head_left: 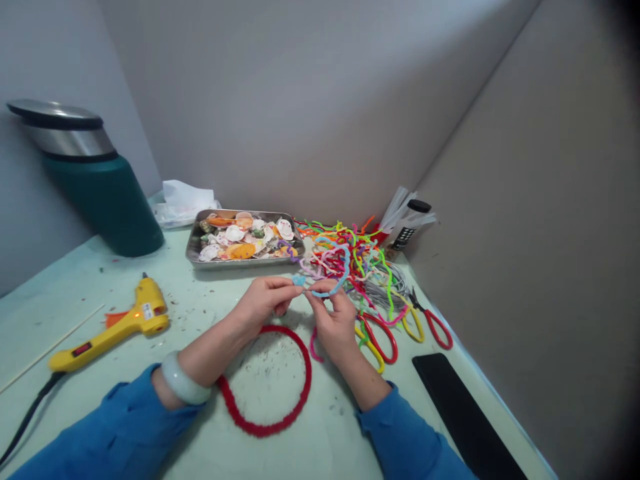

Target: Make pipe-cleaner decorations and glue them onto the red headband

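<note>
- back wall (pixel 260 120): plain grey, soft bright patch (pixel 450 47) up high
- left wall (pixel 45 53): bluish grey; right wall (pixel 540 213): kinda darker
- pale mint table (pixel 345 433), bit speckled, tucked between the walls

We see a green bottle (pixel 107 203) with a steel top at the left, white tissues (pixel 187 197) near it, then a metal tray (pixel 245 265) of shells (pixel 237 251). Nearer us lies a yellow glue gun (pixel 151 305) — a thin stick (pixel 53 348) just beside it. At right rests a flat black thing (pixel 460 413) — perhaps a case, we can't be sure.
</note>
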### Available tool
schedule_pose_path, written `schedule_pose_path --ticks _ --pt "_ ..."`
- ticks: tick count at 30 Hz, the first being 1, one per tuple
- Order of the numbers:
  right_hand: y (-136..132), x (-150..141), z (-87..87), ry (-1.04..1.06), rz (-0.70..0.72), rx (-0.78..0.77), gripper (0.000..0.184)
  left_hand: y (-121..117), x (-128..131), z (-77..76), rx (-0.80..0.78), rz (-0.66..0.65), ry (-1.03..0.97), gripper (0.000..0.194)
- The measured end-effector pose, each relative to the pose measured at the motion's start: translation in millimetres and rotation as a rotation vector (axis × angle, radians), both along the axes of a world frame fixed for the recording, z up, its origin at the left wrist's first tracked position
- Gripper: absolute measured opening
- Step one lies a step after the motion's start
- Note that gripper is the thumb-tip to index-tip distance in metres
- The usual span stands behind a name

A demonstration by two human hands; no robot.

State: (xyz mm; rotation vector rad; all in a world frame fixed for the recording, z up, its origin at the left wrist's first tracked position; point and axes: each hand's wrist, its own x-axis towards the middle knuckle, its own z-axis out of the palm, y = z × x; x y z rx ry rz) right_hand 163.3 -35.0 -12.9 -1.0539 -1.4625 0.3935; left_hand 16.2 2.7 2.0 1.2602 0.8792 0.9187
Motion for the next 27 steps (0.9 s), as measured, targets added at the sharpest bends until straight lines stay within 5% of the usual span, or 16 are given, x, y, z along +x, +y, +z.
schedule_pose_path --ticks 9,17,27 --pt "6 0 -10.1 0.209 0.09 -0.123 0.006 2 -2 4.9 0.061 -0.069 0.124 0.025" --pt "6 2 -9.7 0.182 0.102 -0.15 0.006 4 -4 4.9 0.132 -0.114 0.213 0.026" --pt "7 0 -0.3 0.332 0.231 -0.319 0.014 2 -5 1.9 0.047 -0.088 0.118 0.02"
